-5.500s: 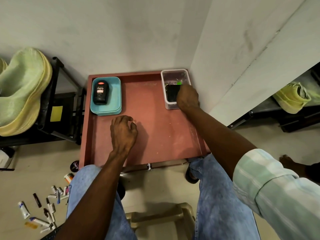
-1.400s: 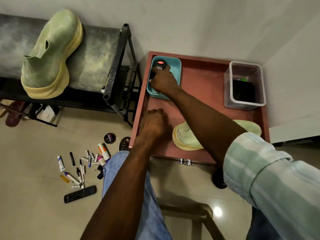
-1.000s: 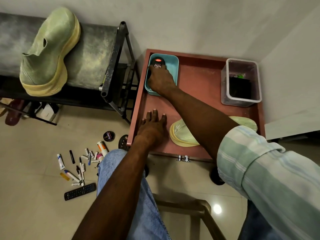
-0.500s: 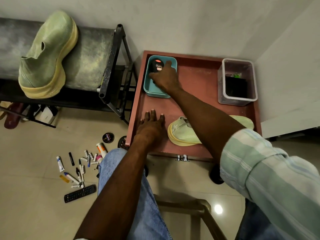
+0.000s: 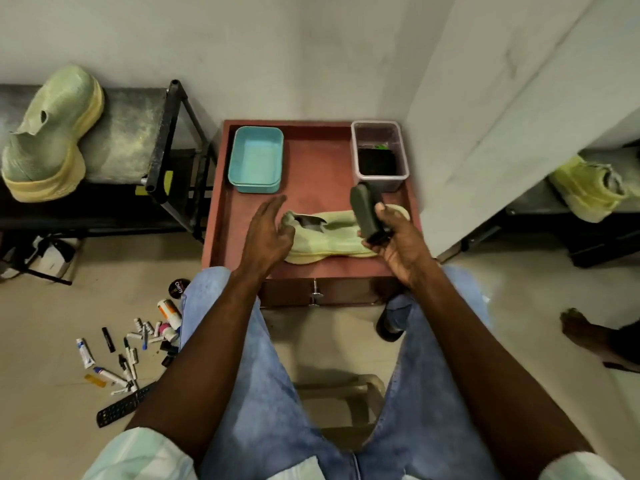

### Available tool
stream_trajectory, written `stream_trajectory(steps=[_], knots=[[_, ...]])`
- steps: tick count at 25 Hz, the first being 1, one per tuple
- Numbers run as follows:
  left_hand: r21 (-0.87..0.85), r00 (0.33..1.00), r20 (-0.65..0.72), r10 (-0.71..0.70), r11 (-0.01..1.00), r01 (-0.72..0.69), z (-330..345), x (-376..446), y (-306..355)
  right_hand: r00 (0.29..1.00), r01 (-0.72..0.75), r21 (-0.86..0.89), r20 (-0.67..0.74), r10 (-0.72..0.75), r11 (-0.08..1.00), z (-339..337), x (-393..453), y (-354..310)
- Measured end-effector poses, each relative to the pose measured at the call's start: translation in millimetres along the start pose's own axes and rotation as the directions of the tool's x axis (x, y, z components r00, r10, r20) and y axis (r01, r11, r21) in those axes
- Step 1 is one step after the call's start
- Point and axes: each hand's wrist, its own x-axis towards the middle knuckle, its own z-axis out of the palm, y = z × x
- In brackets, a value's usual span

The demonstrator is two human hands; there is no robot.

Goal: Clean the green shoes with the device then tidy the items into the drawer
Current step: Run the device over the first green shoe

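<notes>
A pale green shoe [image 5: 325,235] lies on its side on the red-brown drawer top [image 5: 311,168], near its front edge. My right hand [image 5: 394,237] grips a black device [image 5: 365,211] upright above the shoe's toe end. My left hand [image 5: 268,233] hovers open at the shoe's heel end, fingers spread and close to the collar. A second green shoe [image 5: 48,133] stands on the dark rack at far left. The teal tray [image 5: 256,159] at the back left holds nothing. A clear plastic box [image 5: 379,152] at the back right holds dark items.
A black metal rack [image 5: 173,140] stands left of the drawer unit. Small tubes, pens and a remote [image 5: 121,407] lie scattered on the floor at lower left. A white wall panel [image 5: 502,116] rises on the right, with another yellow-green shoe [image 5: 588,188] beyond. A stool sits between my knees.
My right hand has lifted the black device out of the teal tray and brought it over the shoe. My left hand has risen off the drawer top toward the shoe's heel.
</notes>
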Motion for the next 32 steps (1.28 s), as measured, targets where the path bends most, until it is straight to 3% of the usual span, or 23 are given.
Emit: stream_trajectory(steps=[2, 3, 5, 6, 8, 12, 16, 18, 22, 25, 28, 30, 32], knots=[[-0.018, 0.995, 0.074, -0.067, 0.998, 0.068, 8.1, -12.4, 3.5, 0.995, 0.043, -0.279, -0.072, -0.065, 0.959, -4.1, -11.4, 15.6], [-0.01, 0.992, 0.087, -0.095, 0.995, 0.096, 9.6, -15.0, 2.5, 0.989, 0.069, -0.462, -0.087, -0.123, 0.884, -4.9, -14.1, 20.6], [0.019, 0.994, 0.044, -0.096, 0.995, 0.095, 11.5, -19.4, 0.6, 0.967, 0.109, -0.806, -0.049, -0.249, 0.582, -8.8, -22.5, 26.4], [0.033, 0.997, 0.019, -0.076, 0.997, 0.075, 11.6, -21.7, -0.1, 0.958, 0.13, -0.897, 0.003, -0.288, 0.423, -7.6, -28.3, 28.1], [0.046, 0.999, 0.014, -0.041, 0.998, 0.04, 11.1, -31.1, -0.3, 0.944, 0.209, -0.951, 0.135, -0.301, 0.229, 0.2, -40.6, 38.5], [0.082, 0.999, 0.02, -0.03, 0.996, 0.029, 11.0, -48.4, 1.1, 0.901, 0.397, -0.918, 0.389, -0.19, 0.002, 15.9, -56.3, 75.8], [0.123, 1.0, 0.01, -0.005, 0.992, 0.003, 11.3, -51.6, 0.2, 0.875, 0.419, -0.891, 0.448, -0.184, -0.174, 11.3, -48.7, 81.9], [0.151, 1.0, -0.004, 0.009, 0.989, -0.008, 13.8, -51.1, -0.5, 0.896, 0.348, -0.924, 0.378, -0.234, -0.159, 5.7, -41.5, 77.5], [0.151, 1.0, -0.015, -0.005, 0.988, 0.007, 16.3, -51.2, -0.3, 0.946, 0.125, -0.991, 0.103, -0.309, 0.051, -9.4, -27.2, 66.7], [0.143, 0.998, -0.01, -0.062, 0.988, 0.063, 15.3, -48.7, -2.0, 0.948, 0.264, -0.958, 0.237, -0.214, 0.111, 2.1, -33.0, 67.9], [0.163, 0.993, -0.031, -0.11, 0.98, 0.113, 13.7, -46.4, -6.2, 0.914, 0.389, -0.921, 0.38, -0.142, 0.039, 4.3, -37.8, 69.5], [0.185, 0.993, -0.048, -0.104, 0.976, 0.111, 12.6, -45.5, -7.2, 0.944, 0.285, -0.958, 0.275, -0.184, 0.031, -14.2, -23.3, 58.8], [0.201, 0.993, -0.062, -0.103, 0.973, 0.113, 12.6, -44.6, -7.7, 0.963, 0.101, -0.989, 0.071, -0.259, 0.107, -30.3, -12.5, 48.4]])
